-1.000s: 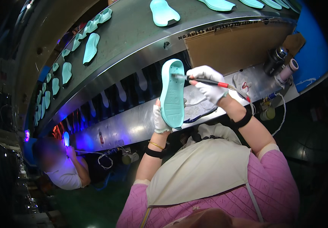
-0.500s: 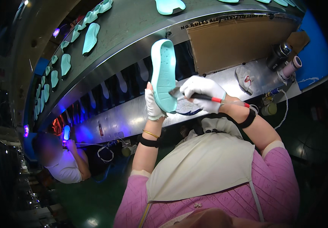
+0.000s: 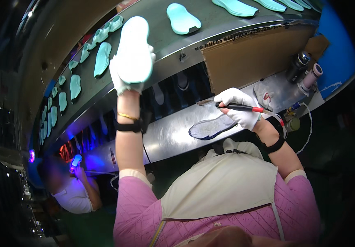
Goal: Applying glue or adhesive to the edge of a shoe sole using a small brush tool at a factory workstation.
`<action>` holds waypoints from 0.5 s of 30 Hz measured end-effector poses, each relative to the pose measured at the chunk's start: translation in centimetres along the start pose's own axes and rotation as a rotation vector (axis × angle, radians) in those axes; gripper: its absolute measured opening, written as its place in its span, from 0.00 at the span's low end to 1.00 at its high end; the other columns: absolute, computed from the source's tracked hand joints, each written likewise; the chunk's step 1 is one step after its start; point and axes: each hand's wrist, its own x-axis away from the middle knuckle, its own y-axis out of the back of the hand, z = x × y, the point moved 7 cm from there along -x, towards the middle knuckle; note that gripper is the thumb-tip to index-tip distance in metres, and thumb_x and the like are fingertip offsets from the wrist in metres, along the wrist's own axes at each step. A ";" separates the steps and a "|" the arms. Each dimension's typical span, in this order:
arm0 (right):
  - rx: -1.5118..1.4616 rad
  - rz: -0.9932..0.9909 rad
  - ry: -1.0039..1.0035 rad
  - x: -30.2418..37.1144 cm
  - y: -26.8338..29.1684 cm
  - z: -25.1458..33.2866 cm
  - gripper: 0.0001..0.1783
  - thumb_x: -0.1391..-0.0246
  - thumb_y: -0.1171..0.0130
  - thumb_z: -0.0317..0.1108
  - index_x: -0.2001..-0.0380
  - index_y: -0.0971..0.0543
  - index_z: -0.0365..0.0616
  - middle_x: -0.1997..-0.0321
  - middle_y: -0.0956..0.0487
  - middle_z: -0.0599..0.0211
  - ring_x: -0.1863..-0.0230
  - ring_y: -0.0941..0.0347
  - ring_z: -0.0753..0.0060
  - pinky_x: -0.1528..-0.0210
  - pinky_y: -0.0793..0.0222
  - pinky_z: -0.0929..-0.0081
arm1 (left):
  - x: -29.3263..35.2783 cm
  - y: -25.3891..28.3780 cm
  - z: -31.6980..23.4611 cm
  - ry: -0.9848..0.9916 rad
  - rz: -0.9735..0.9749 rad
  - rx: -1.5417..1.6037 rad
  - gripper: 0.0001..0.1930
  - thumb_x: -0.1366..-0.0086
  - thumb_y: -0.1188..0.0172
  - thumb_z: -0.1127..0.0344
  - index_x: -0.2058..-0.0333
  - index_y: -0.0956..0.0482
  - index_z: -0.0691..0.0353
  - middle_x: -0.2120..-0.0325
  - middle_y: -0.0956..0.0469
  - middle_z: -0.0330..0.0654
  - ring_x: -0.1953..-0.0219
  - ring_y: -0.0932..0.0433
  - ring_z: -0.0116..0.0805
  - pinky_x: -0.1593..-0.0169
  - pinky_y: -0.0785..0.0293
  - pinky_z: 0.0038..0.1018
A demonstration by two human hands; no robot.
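Observation:
My left hand (image 3: 125, 80), in a white glove, is stretched far forward and holds a mint-green shoe sole (image 3: 134, 48) over the grey conveyor belt (image 3: 202, 12). My right hand (image 3: 238, 108), also gloved, stays low over the metal bench and grips a black brush with a red end (image 3: 239, 108), its bristles pointing left. Below that hand a dark sole-shaped outline (image 3: 210, 127) marks the bench surface.
Several more mint soles (image 3: 102, 58) ride the belt, stretching away to the left and right. A brown cardboard sheet (image 3: 251, 57) leans against the belt's side. Bottles and a cup (image 3: 305, 72) stand at the bench's right end. Another person (image 3: 68, 189) works under violet light at lower left.
My left hand has lifted the sole away from the brush and carried it up and forward over the belt. My right hand with the brush has dropped back toward the bench.

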 end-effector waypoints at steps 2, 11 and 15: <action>-0.014 -0.019 -0.019 0.2 0.0 -0.1 0.09 0.56 0.42 0.16 0.70 0.25 0.40 0.63 0.26 0.65 0.60 0.28 0.75 0.57 0.32 0.79 | -2.5 6.2 -3.2 -0.089 -0.511 -0.364 0.30 0.37 0.57 0.50 0.43 0.40 0.66 0.50 0.29 0.50 0.52 0.27 0.45 0.52 0.32 0.49; -0.030 -0.247 -0.011 2.1 4.3 -6.9 0.10 0.60 0.34 0.28 0.70 0.21 0.45 0.66 0.22 0.65 0.61 0.25 0.67 0.57 0.30 0.71 | -3.0 4.2 -6.3 -0.390 -0.451 -2.767 0.23 0.56 0.42 0.65 0.56 0.24 0.58 0.58 0.24 0.48 0.54 0.27 0.46 0.52 0.30 0.38; 0.014 -0.185 -0.092 1.5 3.6 -6.3 0.11 0.62 0.34 0.26 0.70 0.21 0.46 0.68 0.22 0.66 0.63 0.25 0.67 0.60 0.30 0.73 | -3.0 2.4 3.6 -0.172 -0.416 -2.925 0.19 0.52 0.43 0.61 0.59 0.25 0.57 0.60 0.27 0.47 0.56 0.30 0.45 0.55 0.31 0.38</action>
